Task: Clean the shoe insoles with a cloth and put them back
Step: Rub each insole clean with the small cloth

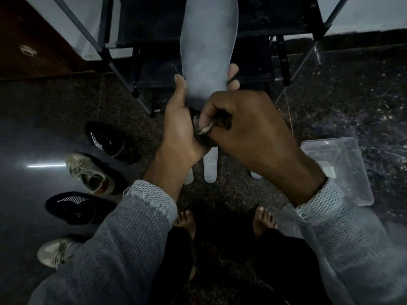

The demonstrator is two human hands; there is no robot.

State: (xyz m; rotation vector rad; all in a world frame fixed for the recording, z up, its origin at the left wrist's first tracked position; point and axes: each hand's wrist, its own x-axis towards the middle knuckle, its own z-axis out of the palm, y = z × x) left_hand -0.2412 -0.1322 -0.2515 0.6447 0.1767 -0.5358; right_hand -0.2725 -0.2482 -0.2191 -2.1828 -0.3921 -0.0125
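Note:
A long grey insole [209,45] stands up in front of me, its heel end gripped by my left hand [180,126], thumb on its left edge and fingertips showing past its right edge. My right hand [246,124] is curled round a small dark crumpled cloth [207,128] and presses it against the insole's lower end. Other pale insoles [210,166] lie on the floor below my hands, partly hidden by my wrists.
Two black shoes [108,139] and two beige sneakers [90,172] lie on the dark floor at left. A clear plastic box [339,168] sits at right. A black metal rack [149,40] stands ahead. My bare feet [264,221] are below.

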